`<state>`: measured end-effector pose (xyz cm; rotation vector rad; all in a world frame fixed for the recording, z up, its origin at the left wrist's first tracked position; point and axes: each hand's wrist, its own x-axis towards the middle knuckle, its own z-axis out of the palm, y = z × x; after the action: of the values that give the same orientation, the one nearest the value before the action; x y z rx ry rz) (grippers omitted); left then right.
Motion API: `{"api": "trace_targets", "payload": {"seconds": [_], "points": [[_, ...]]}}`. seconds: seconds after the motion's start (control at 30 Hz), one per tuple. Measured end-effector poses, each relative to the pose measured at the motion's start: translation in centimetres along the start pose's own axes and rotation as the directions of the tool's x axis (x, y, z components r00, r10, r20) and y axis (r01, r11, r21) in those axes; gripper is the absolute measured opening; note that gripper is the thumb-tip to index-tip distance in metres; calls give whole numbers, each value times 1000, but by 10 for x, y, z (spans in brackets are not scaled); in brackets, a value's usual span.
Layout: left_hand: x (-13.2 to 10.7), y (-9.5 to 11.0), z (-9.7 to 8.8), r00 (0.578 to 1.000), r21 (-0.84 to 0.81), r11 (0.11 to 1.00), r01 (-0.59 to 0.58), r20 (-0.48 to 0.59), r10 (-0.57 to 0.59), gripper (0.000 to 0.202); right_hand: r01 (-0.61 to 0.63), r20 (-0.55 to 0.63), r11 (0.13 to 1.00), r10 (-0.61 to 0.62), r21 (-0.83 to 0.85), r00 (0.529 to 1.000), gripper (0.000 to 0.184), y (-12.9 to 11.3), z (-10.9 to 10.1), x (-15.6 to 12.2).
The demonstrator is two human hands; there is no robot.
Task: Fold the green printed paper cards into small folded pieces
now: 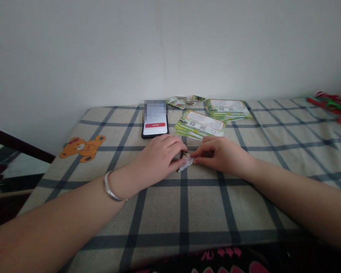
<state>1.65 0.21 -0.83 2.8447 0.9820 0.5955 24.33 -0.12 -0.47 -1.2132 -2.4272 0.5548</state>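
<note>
A small piece of folded printed paper (186,162) is held just above or on the checked cloth, between both hands. My left hand (161,157), with a silver bangle on its wrist, pinches its left side between thumb and fingers. From the other side, my right hand (220,153) grips the right edge with thumb and fingertips. Just beyond the hands lies a stack of green-and-white printed leaflets (200,124). A phone (155,131) with a lit screen is behind my left hand. My fingers cover part of the folded paper.
More leaflets (229,109) lie at the back right, beside several folded paper pieces (184,101) near the wall (170,49). Red and green strands (333,108) sit at the far right. An orange bear figure (83,148) lies on the tablecloth (156,212) at left.
</note>
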Motion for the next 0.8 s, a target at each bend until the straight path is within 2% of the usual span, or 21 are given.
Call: {"api": "trace_targets", "payload": {"seconds": [0.1, 0.23, 0.53, 0.7, 0.8], "points": [[-1, 0, -1, 997, -29, 997, -71, -18, 71, 18, -8, 4, 1000, 8, 11, 1000, 13, 1, 0, 1], [-2, 0, -3, 982, -36, 982, -185, 26, 186, 18, -6, 15, 1000, 6, 29, 1000, 14, 3, 0, 1], [-6, -2, -11, 941, 73, 940, -333, 82, 327, 26, 53, 6, 998, -53, 28, 999, 15, 6, -1, -2], [-6, 2, -12, 934, 83, 932, -352, 94, 344, 25, 165, 7, 986, -165, -27, 986, 18, 5, -2, -3], [-6, 3, -11, 934, 70, 934, -351, 94, 344, 24, 170, -5, 984, -171, -53, 985, 18, 3, -3, -2]]}}
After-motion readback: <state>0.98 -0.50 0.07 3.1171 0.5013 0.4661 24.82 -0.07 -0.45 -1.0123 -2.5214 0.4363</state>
